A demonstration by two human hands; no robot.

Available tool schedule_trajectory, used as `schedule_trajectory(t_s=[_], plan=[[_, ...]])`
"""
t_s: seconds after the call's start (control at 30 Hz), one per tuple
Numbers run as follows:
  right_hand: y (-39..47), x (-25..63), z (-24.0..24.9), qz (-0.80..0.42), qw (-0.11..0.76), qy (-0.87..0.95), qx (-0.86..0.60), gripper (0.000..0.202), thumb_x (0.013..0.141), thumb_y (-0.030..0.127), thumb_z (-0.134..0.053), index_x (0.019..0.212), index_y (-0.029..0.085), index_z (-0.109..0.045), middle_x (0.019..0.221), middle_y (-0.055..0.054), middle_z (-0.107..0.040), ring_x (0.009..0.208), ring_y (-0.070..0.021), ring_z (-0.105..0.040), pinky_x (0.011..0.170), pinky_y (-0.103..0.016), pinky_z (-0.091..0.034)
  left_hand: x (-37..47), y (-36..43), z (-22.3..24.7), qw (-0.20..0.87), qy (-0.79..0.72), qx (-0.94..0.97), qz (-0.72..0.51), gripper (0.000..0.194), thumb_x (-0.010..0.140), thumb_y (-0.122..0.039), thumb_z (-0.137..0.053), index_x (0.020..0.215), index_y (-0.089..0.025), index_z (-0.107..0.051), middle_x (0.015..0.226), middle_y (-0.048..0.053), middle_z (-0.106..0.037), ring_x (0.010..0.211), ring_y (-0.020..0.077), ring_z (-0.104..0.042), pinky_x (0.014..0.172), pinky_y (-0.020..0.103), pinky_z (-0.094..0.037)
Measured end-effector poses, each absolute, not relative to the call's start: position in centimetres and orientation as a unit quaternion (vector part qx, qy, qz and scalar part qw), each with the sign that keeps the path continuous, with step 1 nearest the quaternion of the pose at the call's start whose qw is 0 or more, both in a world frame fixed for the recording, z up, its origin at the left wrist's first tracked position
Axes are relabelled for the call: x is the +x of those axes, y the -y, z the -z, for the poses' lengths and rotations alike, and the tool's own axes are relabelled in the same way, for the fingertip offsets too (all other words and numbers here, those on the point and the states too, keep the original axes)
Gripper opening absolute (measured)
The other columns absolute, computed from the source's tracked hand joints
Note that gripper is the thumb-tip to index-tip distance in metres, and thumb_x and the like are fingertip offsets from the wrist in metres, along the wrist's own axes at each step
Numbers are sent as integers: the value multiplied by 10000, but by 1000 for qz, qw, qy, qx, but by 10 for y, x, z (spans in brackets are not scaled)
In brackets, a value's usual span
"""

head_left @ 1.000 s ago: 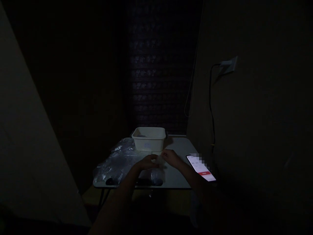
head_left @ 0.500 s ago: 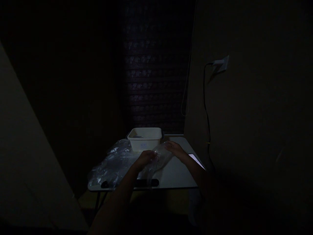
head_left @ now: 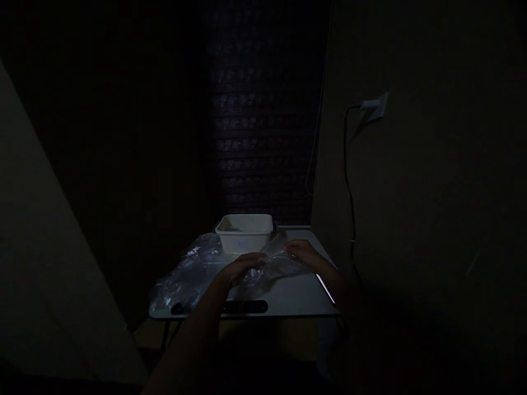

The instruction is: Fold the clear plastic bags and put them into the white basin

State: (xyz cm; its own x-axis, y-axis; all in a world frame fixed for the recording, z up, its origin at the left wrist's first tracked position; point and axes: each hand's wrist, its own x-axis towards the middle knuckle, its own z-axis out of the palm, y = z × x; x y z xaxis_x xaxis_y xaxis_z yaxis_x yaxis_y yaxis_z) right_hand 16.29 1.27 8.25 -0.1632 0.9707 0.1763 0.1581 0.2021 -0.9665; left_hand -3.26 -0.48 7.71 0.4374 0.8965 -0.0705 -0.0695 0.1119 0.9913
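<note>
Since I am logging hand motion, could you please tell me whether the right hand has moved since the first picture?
Yes: the right hand has moved rightward, judged against the white tub; it now lies wholly right of the tub.

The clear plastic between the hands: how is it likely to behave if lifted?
The clear plastic is probably floppy: it creases between the left hand and right hand. It looks see-through and thin, so likely light. Its glossy glints suggest it may be slippery.
</note>
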Motion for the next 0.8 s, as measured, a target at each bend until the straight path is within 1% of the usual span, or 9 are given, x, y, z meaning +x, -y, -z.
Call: schedule_trajectory(t_s=[0.1, 0.2, 0.3, 0.4, 0.43, 0.5, 0.63, 0.7, 0.8], plan=[[-8, 157, -85, -461, 433, 631, -449, 199, 520, 312, -535, 580, 123, -533, 395, 61, -434, 339, -39, -345, 345, -172, -230, -31, 9, -80, 659, -382, 542, -354, 299, 553, -321, -565, 796, -147, -552, 649, 5, -562, 582, 100, -504, 518, 200, -359], [-2, 155, -89, -483, 416, 634, -437, 221, 539, 340, -530, 542, 120, -516, 389, 64, -417, 334, -28, -326, 343, -168, -217, -29, 8, -79, 630, -403, 557, -360, 281, 515, -306, -599, 736, -136, -558, 598, -3, -555, 555, 103, -503, 495, 196, -358], [4, 159, -92, -524, 374, 644, -414, 232, 537, 347, -544, 512, 121, -499, 403, 65, -415, 357, -26, -341, 363, -165, -244, -29, 5, -77, 607, -414, 553, -392, 253, 519, -324, -592, 682, -139, -537, 575, -12, -543, 547, 99, -501, 494, 197, -363], [7, 166, -91, -555, 306, 659, -405, 201, 487, 294, -594, 547, 119, -516, 448, 56, -455, 396, -37, -391, 398, -169, -292, -31, 2, -79, 615, -396, 531, -428, 229, 521, -317, -586, 635, -139, -497, 576, -13, -528, 537, 87, -493, 496, 194, -365], [6, 167, -90, -560, 296, 659, -406, 199, 472, 275, -604, 563, 118, -522, 466, 50, -471, 412, -43, -409, 414, -173, -308, -32, 2, -79, 616, -391, 528, -436, 223, 518, -310, -587, 621, -141, -484, 565, -18, -518, 517, 80, -486, 484, 190, -360], [4, 169, -88, -569, 311, 645, -405, 195, 459, 254, -607, 571, 117, -525, 486, 40, -490, 441, -54, -439, 448, -183, -334, -35, 1, -80, 607, -392, 532, -440, 217, 515, -306, -585, 597, -144, -466, 520, -40, -485, 455, 61, -455, 443, 177, -339], [-3, 169, -88, -563, 419, 590, -400, 176, 460, 256, -592, 555, 127, -520, 502, 40, -494, 460, -57, -446, 482, -194, -351, -43, -2, -77, 568, -402, 581, -423, 214, 508, -306, -587, 568, -137, -470, 462, -71, -419, 381, 25, -373, 385, 151, -273], [-4, 171, -89, -533, 453, 578, -420, 181, 463, 263, -584, 571, 128, -532, 496, 41, -491, 441, -54, -429, 458, -191, -337, -47, -3, -74, 551, -412, 603, -403, 212, 501, -300, -594, 548, -132, -473, 440, -80, -395, 364, 13, -331, 366, 144, -234], [-5, 178, -90, -467, 461, 595, -464, 192, 480, 291, -564, 573, 124, -549, 441, 48, -467, 395, -51, -385, 399, -185, -287, -53, -4, -72, 520, -438, 628, -377, 214, 494, -303, -597, 507, -128, -475, 397, -88, -366, 344, 8, -279, 352, 148, -191]])
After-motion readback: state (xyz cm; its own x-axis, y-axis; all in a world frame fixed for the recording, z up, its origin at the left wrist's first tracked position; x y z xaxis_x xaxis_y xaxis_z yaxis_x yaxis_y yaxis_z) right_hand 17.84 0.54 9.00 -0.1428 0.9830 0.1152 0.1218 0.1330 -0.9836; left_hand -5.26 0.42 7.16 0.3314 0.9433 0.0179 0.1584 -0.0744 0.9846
